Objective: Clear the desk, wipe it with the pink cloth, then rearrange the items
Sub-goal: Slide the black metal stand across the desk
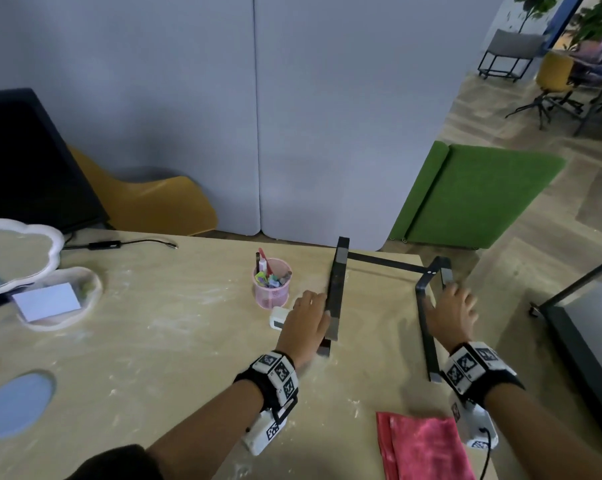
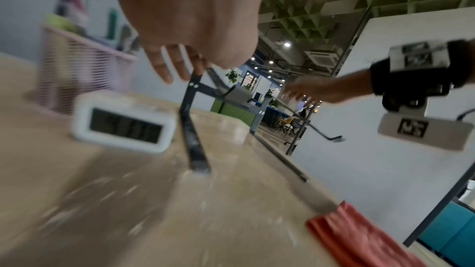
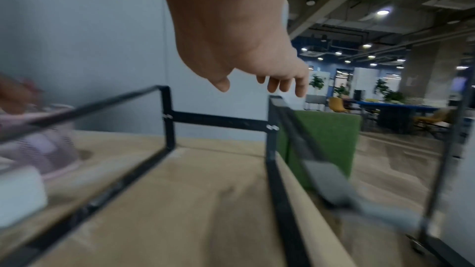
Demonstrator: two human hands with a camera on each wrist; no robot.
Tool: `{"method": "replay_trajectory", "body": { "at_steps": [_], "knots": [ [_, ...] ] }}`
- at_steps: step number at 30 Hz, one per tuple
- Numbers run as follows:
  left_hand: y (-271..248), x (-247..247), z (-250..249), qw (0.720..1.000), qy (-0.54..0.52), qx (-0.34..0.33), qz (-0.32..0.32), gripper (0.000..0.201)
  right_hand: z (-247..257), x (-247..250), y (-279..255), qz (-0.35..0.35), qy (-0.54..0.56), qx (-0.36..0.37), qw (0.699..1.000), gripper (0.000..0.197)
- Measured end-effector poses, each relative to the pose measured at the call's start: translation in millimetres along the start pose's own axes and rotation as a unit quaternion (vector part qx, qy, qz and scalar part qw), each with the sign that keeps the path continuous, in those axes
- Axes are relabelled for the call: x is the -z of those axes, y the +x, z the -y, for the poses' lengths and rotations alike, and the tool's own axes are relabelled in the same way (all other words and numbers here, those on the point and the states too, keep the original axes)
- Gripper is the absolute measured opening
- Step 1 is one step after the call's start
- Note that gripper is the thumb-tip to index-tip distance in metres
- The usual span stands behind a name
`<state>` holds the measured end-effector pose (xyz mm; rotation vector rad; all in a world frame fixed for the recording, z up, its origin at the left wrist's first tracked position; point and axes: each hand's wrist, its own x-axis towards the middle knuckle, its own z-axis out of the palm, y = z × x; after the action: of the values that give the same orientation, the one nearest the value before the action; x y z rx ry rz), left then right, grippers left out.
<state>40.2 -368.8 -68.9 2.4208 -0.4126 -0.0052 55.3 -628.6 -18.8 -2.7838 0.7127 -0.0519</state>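
Pink and folded, the cloth (image 1: 427,445) lies nearest us at the front right of the table (image 1: 175,358), untouched, so by our reckoning the wiping has not begun and we are clearing things off. The wooden top is streaked with pale dust. Just beyond the cloth, our left hand (image 1: 308,323) rests against the left rail of the black metal laptop stand (image 1: 382,263) and our right hand (image 1: 455,313) lies over its right rail; in both wrist views the fingers (image 3: 287,83) hang spread and loosely straight, so neither hand has closed round the frame yet. Touching or just beside the left hand sits a small white digital clock (image 2: 123,127), and behind it a pink mesh pen holder (image 1: 271,285) full of pens. Well to the left are a blue oval coaster (image 1: 15,405), a white cloud-shaped tray (image 1: 81,278) holding a card, and a larger cloud-shaped dish (image 1: 55,237); at the back edge runs a black cable with an adapter (image 1: 105,244). The risk we see: the stand's right rail sits very near the table's right edge, so lifting unevenly could tip it off, and swinging the left rail could knock the clock or topple the pen holder.
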Motion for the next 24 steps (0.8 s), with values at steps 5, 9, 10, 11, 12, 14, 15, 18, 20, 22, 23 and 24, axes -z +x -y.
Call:
{"method": "replay_trajectory", "body": {
  "at_steps": [5, 9, 10, 11, 12, 14, 15, 18, 20, 22, 23, 24],
  "knots": [
    [-50, 18, 60, 0.996, 0.077, -0.026, -0.04, 0.031, 97, -7, -26, -0.06, 0.086, 0.163, 0.981, 0.051],
    [-72, 33, 110, 0.979, 0.133, 0.15, 0.044, 0.069, 170, -43, -58, -0.018, 0.21, 0.242, 0.947, 0.067],
    [-76, 35, 122, 0.97, 0.139, 0.186, 0.068, 0.076, 184, -56, -65, 0.015, 0.233, 0.236, 0.943, 0.075],
    [-80, 38, 133, 0.963, 0.149, 0.206, 0.091, 0.083, 197, -69, -71, 0.046, 0.26, 0.222, 0.938, 0.086],
    [-82, 40, 141, 0.957, 0.162, 0.214, 0.113, 0.09, 207, -82, -76, 0.071, 0.285, 0.204, 0.934, 0.097],
    [-86, 44, 152, 0.946, 0.178, 0.221, 0.156, 0.097, 221, -107, -81, 0.096, 0.306, 0.178, 0.93, 0.113],
    [-87, 44, 157, 0.942, 0.177, 0.227, 0.174, 0.098, 225, -118, -82, 0.104, 0.306, 0.169, 0.931, 0.118],
    [-88, 38, 161, 0.933, 0.174, 0.244, 0.197, 0.098, 231, -141, -79, 0.107, 0.301, 0.146, 0.936, 0.122],
    [-88, 32, 159, 0.93, 0.191, 0.249, 0.191, 0.095, 232, -152, -75, 0.087, 0.312, 0.14, 0.936, 0.12],
    [-88, 30, 157, 0.928, 0.203, 0.251, 0.185, 0.094, 234, -157, -72, 0.071, 0.337, 0.136, 0.929, 0.116],
    [-88, 29, 157, 0.928, 0.205, 0.252, 0.184, 0.094, 235, -158, -71, 0.065, 0.351, 0.133, 0.925, 0.115],
    [-88, 29, 157, 0.927, 0.206, 0.253, 0.183, 0.094, 237, -159, -71, 0.059, 0.366, 0.124, 0.921, 0.114]
  ]
}}
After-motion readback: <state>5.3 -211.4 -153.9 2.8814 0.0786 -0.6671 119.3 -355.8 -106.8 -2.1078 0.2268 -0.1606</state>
